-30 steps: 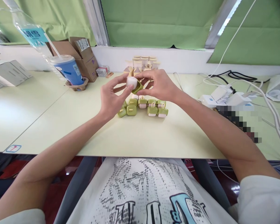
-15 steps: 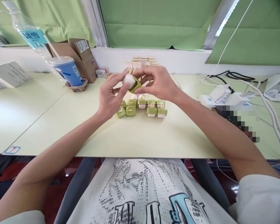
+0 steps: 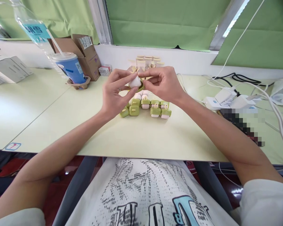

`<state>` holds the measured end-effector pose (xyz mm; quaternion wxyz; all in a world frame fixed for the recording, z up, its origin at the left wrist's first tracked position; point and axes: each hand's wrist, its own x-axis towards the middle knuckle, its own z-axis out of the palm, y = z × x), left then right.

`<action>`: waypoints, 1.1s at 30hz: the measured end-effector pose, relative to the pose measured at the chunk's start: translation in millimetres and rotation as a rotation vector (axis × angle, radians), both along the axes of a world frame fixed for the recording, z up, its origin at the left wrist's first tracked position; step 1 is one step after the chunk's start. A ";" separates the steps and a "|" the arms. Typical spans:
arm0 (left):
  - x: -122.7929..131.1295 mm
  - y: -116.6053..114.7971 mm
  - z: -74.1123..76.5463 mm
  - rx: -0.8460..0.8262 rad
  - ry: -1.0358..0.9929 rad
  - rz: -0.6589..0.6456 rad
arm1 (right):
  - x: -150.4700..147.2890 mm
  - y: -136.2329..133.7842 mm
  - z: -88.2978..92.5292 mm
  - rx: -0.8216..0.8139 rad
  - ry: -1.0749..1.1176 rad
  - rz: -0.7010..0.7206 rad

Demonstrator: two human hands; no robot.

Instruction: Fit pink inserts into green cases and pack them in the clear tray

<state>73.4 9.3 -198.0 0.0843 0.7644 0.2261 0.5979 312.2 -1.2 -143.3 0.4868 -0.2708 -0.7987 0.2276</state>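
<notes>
Above the small items on the table, my left hand (image 3: 118,91) is closed with thumb and fingers on a small rounded white case (image 3: 135,82). My right hand (image 3: 162,83) pinches the edge of a green cover (image 3: 140,88), which sits partly around the white case. Just below my hands lie several green covers (image 3: 134,110) without visible white parts. To their right are several white cases in green covers with cream loops (image 3: 155,111). Bare white pieces (image 3: 145,93) lie behind them, partly hidden by my hands.
Cream-coloured pieces (image 3: 141,64) stand by the wall. On the left are a blue cup (image 3: 72,69) in a carton holder, a tilted plastic bottle (image 3: 35,29), a cardboard box (image 3: 88,58) and white boxes (image 3: 11,69). Chargers (image 3: 241,101) and cables lie on the right.
The green cover has turned and now sits closer around the white case. My right fingers have drawn in nearer to my left fingertips. The view has shifted slightly.
</notes>
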 end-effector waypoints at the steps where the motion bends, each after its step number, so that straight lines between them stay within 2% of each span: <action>1: 1.0 -0.9 -0.3 0.007 -0.006 -0.008 | -0.3 -0.3 -0.6 0.029 -0.009 -0.017; 8: 5.0 -9.3 5.5 -0.011 -0.035 -0.010 | -4.9 -5.0 -4.1 0.136 -0.085 -0.112; 13: 5.4 -12.6 12.1 -0.048 -0.032 -0.028 | -10.6 -11.7 -8.3 0.152 -0.041 -0.212; 19: 5.6 -14.9 16.0 -0.090 -0.056 -0.012 | -11.3 -16.9 -7.2 0.154 0.001 -0.224; 25: 2.2 -17.2 17.8 -0.065 -0.023 -0.017 | -11.8 -21.9 -2.3 0.145 0.010 -0.178; 33: 2.9 -7.9 12.3 -0.062 -0.006 -0.013 | -12.8 -14.4 -16.2 0.191 0.044 -0.202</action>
